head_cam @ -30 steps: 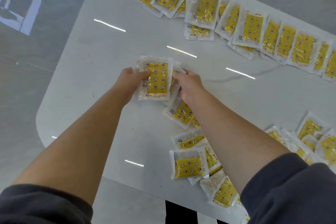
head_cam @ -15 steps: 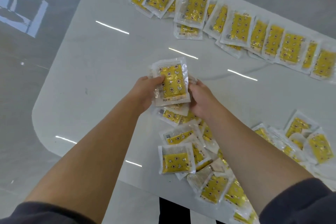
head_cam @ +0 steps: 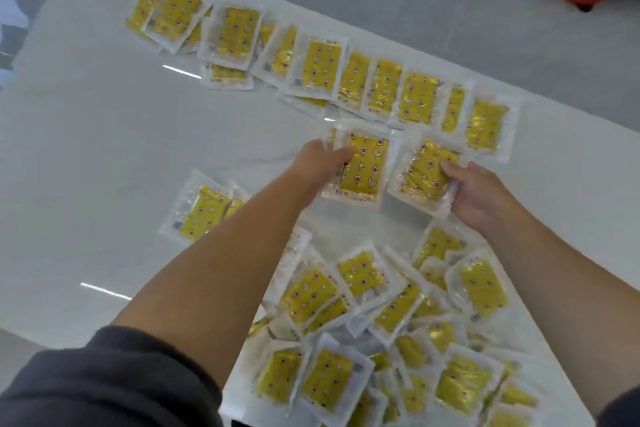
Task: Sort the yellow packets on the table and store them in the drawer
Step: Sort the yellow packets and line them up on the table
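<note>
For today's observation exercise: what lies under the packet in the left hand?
Beneath the left hand's packet shows bare white table. More packet edges peek out behind it; their count is hidden.

The scene is seen through a single wide-angle view, taken from the person's head and directed forward and steeply down onto a white table (head_cam: 104, 156). Both forearms are seen entering from the lower edge, with the left hand (head_cam: 320, 166) and right hand (head_cam: 481, 198) framed close to the centre, so the near table edge is taken in at close range. Along the top, a strip of grey floor (head_cam: 502, 28) beyond the far table edge is included.
</note>
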Demonstrator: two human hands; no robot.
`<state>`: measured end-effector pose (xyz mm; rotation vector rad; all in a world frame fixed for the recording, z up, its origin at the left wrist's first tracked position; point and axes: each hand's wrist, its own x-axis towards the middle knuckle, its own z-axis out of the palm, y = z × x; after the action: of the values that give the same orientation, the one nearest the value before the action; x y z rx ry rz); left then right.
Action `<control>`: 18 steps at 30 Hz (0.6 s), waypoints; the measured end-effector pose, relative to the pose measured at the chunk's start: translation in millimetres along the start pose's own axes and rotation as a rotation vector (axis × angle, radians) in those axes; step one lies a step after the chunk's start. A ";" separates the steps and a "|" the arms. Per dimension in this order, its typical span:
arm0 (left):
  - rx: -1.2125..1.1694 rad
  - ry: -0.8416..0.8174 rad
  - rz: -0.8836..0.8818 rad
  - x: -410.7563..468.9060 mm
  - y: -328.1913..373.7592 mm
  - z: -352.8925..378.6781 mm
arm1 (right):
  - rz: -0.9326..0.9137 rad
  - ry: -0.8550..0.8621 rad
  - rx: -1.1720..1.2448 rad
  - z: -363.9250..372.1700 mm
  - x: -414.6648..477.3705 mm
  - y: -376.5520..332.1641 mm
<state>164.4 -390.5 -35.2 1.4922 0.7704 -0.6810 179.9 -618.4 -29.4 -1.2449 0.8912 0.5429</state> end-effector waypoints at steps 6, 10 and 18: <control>0.103 0.052 0.075 33.5 34.2 105.0 | -0.043 0.101 0.030 -90.0 45.6 -45.9; 0.158 0.109 0.118 51.0 58.5 154.5 | -0.110 0.160 -0.011 -119.5 68.0 -66.4; 0.305 0.247 0.191 78.6 80.0 207.8 | -0.185 0.439 -0.191 -159.9 106.5 -83.3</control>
<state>281.7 -593.6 -63.0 1.9278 0.7191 -0.4896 260.4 -805.3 -79.1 -1.6395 1.0916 0.2098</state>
